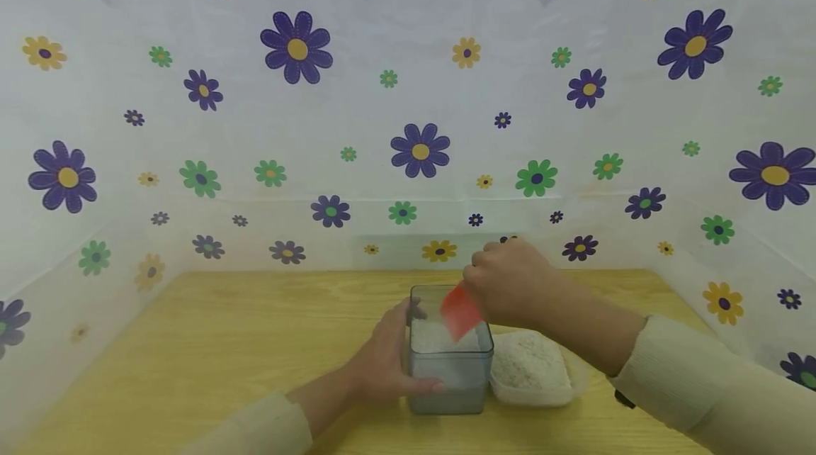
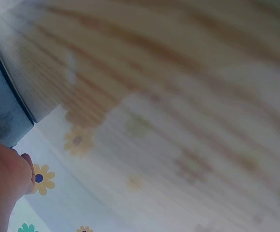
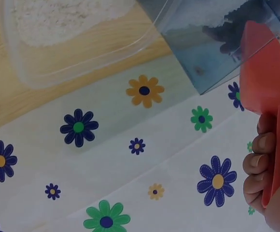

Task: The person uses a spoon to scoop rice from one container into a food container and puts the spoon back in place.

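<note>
A tall, see-through grey-blue container stands on the table with white grainy stuff, perhaps rice, inside. My left hand grips its left side, thumb across the front and fingers reaching round behind. In the left wrist view, part of that hand shows beside the container. My right hand holds a red scoop by its handle. The scoop tilts downward over the container's open top. In the right wrist view, fingers curl round the scoop handle. Whether the scoop bears any grains cannot be seen.
Right of the container sits a low clear plastic tub with a heap of white grains. The wooden table backs onto a white flower-printed sheet, which also rises on both sides.
</note>
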The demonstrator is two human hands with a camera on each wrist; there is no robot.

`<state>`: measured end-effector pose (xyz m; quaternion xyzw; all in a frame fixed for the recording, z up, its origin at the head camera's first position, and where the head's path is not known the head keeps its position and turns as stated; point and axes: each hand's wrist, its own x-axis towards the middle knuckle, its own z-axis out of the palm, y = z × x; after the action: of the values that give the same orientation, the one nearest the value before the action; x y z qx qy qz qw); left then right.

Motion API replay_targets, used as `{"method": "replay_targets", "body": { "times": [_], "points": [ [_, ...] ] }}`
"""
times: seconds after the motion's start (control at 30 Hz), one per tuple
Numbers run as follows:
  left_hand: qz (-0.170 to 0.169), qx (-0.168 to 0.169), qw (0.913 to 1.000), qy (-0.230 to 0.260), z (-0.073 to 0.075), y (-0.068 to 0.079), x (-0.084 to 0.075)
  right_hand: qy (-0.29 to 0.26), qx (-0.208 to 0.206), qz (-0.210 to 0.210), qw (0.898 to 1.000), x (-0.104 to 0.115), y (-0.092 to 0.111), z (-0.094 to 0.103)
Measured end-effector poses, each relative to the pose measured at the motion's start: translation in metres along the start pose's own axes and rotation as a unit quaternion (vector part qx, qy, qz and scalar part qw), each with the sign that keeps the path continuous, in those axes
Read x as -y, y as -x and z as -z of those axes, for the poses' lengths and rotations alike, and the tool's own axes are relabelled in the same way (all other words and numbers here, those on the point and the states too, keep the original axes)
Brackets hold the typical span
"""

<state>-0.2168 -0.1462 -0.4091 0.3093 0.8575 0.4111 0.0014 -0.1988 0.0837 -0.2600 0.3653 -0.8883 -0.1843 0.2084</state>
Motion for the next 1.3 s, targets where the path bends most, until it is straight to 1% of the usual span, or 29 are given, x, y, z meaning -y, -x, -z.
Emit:
{"method": "replay_targets", "body": {
  "times": [0.13, 0.23, 0.33, 0.4, 0.5, 0.57, 0.63, 0.8, 0.93, 1.17, 1.3],
  "points": [
    [0.005, -0.001, 0.9999, -0.011, 0.000, 0.001, -0.001, -0.042, 0.075, -0.014, 0.996, 0.015, -0.011, -0.003],
    [0.006, -0.001, 0.9997, -0.022, 0.001, 0.001, -0.002, -0.058, 0.112, -0.015, 0.992, 0.025, -0.018, -0.005],
    [0.005, -0.001, 0.9997, -0.026, 0.001, 0.001, -0.001, -0.066, 0.151, -0.019, 0.986, 0.035, -0.024, -0.011],
    [0.001, -0.002, 0.9996, -0.028, 0.000, 0.000, -0.001, -0.084, 0.184, -0.031, 0.979, 0.041, -0.028, -0.017],
    [-0.012, -0.007, 0.9994, -0.033, -0.001, -0.001, 0.000, -0.138, 0.221, -0.059, 0.964, 0.046, -0.030, -0.024],
    [-0.022, -0.009, 0.9991, -0.037, -0.001, -0.002, 0.000, -0.168, 0.223, -0.074, 0.957, 0.046, -0.029, -0.028],
    [-0.025, -0.010, 0.9988, -0.040, -0.001, -0.002, 0.000, -0.187, 0.210, -0.080, 0.956, 0.045, -0.027, -0.031],
    [-0.018, -0.009, 0.9988, -0.045, 0.000, -0.002, -0.001, -0.197, 0.162, -0.088, 0.963, 0.042, -0.021, -0.037],
    [-0.014, -0.007, 0.9990, -0.042, 0.000, -0.002, 0.000, -0.198, 0.138, -0.098, 0.965, 0.042, -0.018, -0.039],
    [-0.031, -0.016, 0.9986, -0.039, 0.000, 0.000, 0.000, -0.197, 0.129, -0.107, 0.966, 0.043, -0.018, -0.039],
    [-0.028, -0.011, 0.9988, -0.039, 0.001, -0.001, -0.001, -0.198, 0.134, -0.116, 0.964, 0.043, -0.016, -0.040]
  ]
}}
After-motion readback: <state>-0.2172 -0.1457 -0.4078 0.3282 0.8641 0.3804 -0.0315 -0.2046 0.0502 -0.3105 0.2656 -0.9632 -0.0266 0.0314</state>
